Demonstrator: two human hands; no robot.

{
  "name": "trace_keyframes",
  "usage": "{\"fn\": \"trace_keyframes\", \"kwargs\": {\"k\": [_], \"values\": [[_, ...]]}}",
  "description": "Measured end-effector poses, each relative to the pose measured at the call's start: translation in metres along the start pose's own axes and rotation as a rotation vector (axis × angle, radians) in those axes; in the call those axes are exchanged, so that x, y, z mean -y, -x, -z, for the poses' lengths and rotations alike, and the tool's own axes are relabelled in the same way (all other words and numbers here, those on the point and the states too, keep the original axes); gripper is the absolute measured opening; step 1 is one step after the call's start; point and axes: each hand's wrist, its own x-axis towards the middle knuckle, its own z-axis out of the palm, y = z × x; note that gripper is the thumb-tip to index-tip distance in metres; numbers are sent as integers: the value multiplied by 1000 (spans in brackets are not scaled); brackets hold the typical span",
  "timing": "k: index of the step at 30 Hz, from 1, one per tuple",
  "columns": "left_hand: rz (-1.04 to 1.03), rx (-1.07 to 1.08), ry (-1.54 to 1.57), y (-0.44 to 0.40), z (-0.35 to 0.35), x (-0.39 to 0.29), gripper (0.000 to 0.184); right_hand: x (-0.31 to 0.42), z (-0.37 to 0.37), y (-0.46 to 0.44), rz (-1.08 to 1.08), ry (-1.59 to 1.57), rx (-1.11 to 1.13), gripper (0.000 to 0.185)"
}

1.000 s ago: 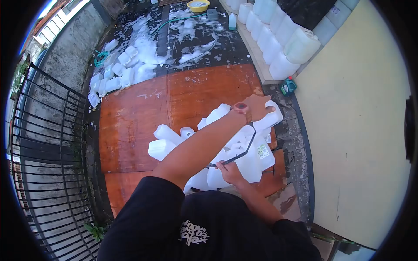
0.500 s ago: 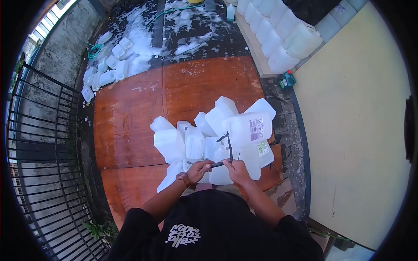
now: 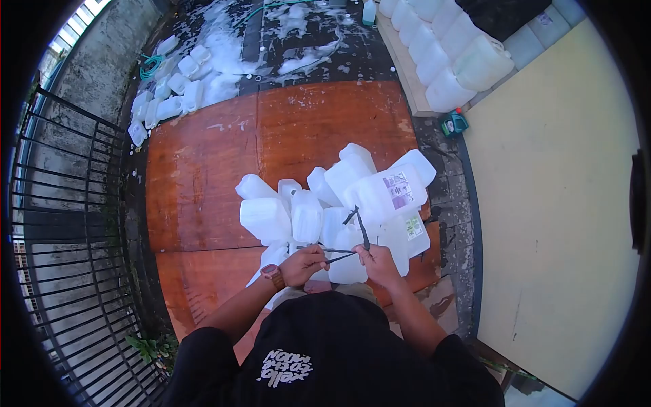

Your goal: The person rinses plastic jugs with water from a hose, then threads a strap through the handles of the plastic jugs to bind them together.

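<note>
Boards, flat and reddish-brown (image 3: 203, 149), spread across the middle of my feed. On their near part I see a heap of white translucent plastic jugs (image 3: 266, 218), tipped at various angles. At the heap's near edge, the left hand (image 3: 303, 266) and right hand (image 3: 380, 264) sit just apart, fingers of both clenched around a thin, dark, bent strip (image 3: 362, 229). It runs between them, one length jutting from the right hand across the jugs. A brown wristwatch (image 3: 272, 276) circles the left wrist.
</note>
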Motion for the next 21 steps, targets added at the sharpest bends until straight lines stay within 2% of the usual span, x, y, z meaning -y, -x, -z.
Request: {"fn": "trace_keyframes", "kwargs": {"k": [3, 5, 6, 9, 11, 13, 15, 17, 18, 19, 21], "values": [[-82, -44, -76, -8, -20, 17, 13, 8, 5, -4, 23, 51, 33, 31], [263, -73, 67, -22, -38, 21, 25, 8, 4, -4, 36, 71, 54, 31], [262, -78, 72, -29, -44, 23, 25, 7, 4, -4, 50, 90, 69, 31], [460, -140, 278, -50, -59, 23, 32, 5, -1, 0, 53, 86, 62, 33], [426, -118, 167, -57, -60, 28, 35, 6, -5, 3, 47, 80, 64, 33], [269, -220, -521, -62, -60, 36, 32, 4, -5, 5, 45, 73, 61, 34], [235, -275, -526, -67, -47, 18, 26, -5, -7, 7, 106, 86, 76, 35], [-274, -453, -508, -75, -46, 25, 17, -9, -6, 8, 106, 98, 92, 34], [-427, -305, -363, -82, -48, 45, 17, -10, -6, 7, 110, 113, 108, 34], [-427, -305, -363, -81, -53, 63, 17, -10, -6, 7, 110, 112, 108, 34], [118, 229, 231, -77, -50, 69, 15, -11, -5, 6, 138, 71, 96, 31]]}}
